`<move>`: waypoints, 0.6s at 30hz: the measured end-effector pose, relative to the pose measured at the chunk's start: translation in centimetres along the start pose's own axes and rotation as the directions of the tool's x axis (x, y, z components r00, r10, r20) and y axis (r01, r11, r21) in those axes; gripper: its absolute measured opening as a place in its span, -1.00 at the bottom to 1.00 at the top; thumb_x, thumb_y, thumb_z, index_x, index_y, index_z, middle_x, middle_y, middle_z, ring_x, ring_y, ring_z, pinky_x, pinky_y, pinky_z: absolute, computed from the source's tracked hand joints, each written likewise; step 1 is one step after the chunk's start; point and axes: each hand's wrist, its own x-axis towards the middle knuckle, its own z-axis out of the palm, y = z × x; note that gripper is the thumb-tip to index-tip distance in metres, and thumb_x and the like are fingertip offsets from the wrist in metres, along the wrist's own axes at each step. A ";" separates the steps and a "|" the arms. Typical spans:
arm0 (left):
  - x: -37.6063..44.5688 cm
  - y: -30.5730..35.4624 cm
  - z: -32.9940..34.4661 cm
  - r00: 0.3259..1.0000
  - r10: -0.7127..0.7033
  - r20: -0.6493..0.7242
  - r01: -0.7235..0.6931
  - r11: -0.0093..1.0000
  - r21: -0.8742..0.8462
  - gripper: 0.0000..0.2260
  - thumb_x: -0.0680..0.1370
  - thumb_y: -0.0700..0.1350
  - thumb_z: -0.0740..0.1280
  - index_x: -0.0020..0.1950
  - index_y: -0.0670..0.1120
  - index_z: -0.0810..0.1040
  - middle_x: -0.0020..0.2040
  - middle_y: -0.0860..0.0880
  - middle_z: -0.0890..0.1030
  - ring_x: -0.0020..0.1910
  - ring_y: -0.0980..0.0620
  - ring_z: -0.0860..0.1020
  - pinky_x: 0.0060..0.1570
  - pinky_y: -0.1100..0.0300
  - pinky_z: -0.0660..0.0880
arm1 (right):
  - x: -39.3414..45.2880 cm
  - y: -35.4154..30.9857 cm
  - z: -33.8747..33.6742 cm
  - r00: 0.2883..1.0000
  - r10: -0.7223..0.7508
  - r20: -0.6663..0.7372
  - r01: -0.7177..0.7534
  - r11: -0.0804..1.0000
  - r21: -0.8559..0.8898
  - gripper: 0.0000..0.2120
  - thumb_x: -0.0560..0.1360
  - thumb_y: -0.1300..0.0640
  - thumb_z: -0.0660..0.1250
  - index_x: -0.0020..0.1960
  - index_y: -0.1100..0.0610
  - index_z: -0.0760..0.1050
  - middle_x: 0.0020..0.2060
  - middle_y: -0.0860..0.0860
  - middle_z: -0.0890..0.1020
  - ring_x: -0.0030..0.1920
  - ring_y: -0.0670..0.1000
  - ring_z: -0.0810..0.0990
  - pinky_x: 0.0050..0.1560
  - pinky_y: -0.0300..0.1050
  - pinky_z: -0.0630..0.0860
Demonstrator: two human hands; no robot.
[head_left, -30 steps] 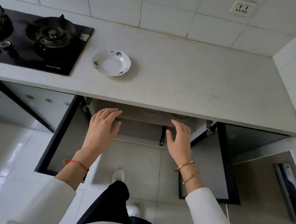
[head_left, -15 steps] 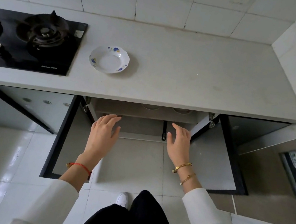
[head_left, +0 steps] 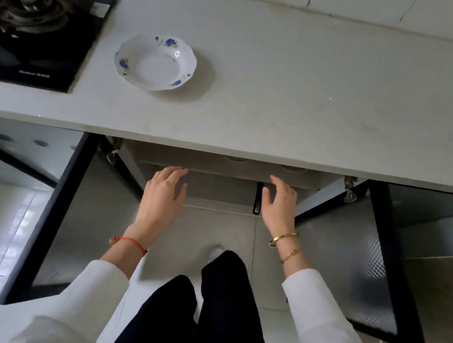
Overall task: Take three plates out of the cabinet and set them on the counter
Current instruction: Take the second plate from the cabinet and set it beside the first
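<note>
One plate (head_left: 155,61), white with blue flowers, sat on the counter (head_left: 320,97) just right of the gas hob (head_left: 35,22), so by my reading you had two more to fetch. The rest stayed out of sight in the cabinet (head_left: 220,167) under the counter lip; only two rounded rims showed at the top of the opening, and I could not tell what they were.

Over the last second your hands had edged up toward that opening and the view had closed in on the counter. Your left hand (head_left: 162,197) and right hand (head_left: 279,206) were both empty, fingers loosely spread, hovering at the front edge of the shelf (head_left: 216,190). You looked to be going in for the second plate.

The overhanging counter edge sat right above your knuckles, so lifting a plate out would likely have called for drawing it toward you first. Both cabinet doors (head_left: 352,265) stood wide open beside your arms. The counter right of the plate offered plenty of bare room.
</note>
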 end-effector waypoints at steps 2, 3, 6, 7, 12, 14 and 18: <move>1.7 -1.0 2.4 1.000 0.001 0.001 -0.001 1.000 0.018 -0.66 0.60 -0.12 0.23 0.37 -0.10 0.46 0.33 -0.07 0.51 0.31 -0.09 0.45 0.31 -0.05 0.41 | 1.9 1.6 1.9 1.000 0.006 -0.005 -0.006 1.000 0.018 -0.64 0.58 0.15 0.21 0.35 0.18 0.40 0.26 0.11 0.53 0.32 0.16 0.33 0.31 0.01 0.33; 2.5 -1.6 3.7 1.000 0.004 0.001 -0.004 1.000 0.027 -0.66 0.60 -0.12 0.23 0.37 -0.10 0.46 0.33 -0.07 0.51 0.31 -0.09 0.45 0.31 -0.05 0.41 | 2.8 2.5 3.0 1.000 0.006 -0.007 -0.006 1.000 0.020 -0.65 0.57 0.15 0.21 0.35 0.17 0.40 0.25 0.11 0.53 0.32 0.17 0.34 0.29 0.02 0.34; 4.9 -3.7 7.5 1.000 0.011 0.005 -0.011 0.999 0.048 -0.66 0.58 -0.14 0.25 0.35 -0.13 0.47 0.31 -0.10 0.52 0.28 -0.14 0.47 0.27 -0.06 0.43 | 5.4 5.1 6.1 1.000 -0.001 -0.017 0.001 1.000 0.009 -0.65 0.57 0.13 0.22 0.34 0.15 0.41 0.24 0.13 0.52 0.33 0.15 0.35 0.27 0.04 0.36; 5.7 -4.4 8.8 1.000 0.012 0.004 -0.012 0.998 0.054 -0.67 0.57 -0.15 0.26 0.34 -0.14 0.48 0.29 -0.11 0.52 0.26 -0.17 0.48 0.24 -0.06 0.44 | 6.3 6.0 7.3 1.000 -0.008 -0.017 0.008 1.000 0.013 -0.65 0.57 0.13 0.22 0.34 0.16 0.41 0.24 0.13 0.52 0.33 0.15 0.35 0.28 0.03 0.36; 10.0 -7.9 15.3 0.998 0.065 -0.026 -0.064 0.997 0.053 -0.66 0.55 -0.15 0.29 0.33 -0.12 0.48 0.31 -0.11 0.51 0.20 -0.20 0.49 0.17 -0.08 0.48 | 10.4 10.2 12.8 0.994 -0.082 -0.068 0.083 0.997 0.011 -0.67 0.55 0.19 0.26 0.29 0.26 0.45 0.22 0.19 0.55 0.28 0.22 0.42 0.27 -0.01 0.35; 11.8 -9.2 17.6 0.994 0.104 -0.042 -0.103 0.994 0.036 -0.64 0.56 -0.15 0.27 0.36 -0.11 0.46 0.34 -0.11 0.49 0.20 -0.19 0.49 0.14 -0.09 0.51 | 12.1 11.8 14.9 0.991 -0.113 -0.077 0.112 0.994 -0.015 -0.66 0.55 0.19 0.26 0.29 0.29 0.44 0.24 0.20 0.54 0.27 0.23 0.44 0.28 0.02 0.36; 15.2 -11.6 22.1 0.978 0.193 -0.085 -0.192 0.981 0.013 -0.61 0.55 -0.19 0.28 0.39 -0.16 0.43 0.35 -0.17 0.47 0.26 -0.21 0.46 0.22 -0.03 0.47 | 15.4 14.7 18.7 0.987 -0.140 -0.082 0.139 0.990 -0.017 -0.62 0.58 0.14 0.22 0.36 0.23 0.38 0.31 0.17 0.49 0.32 0.20 0.39 0.32 0.05 0.37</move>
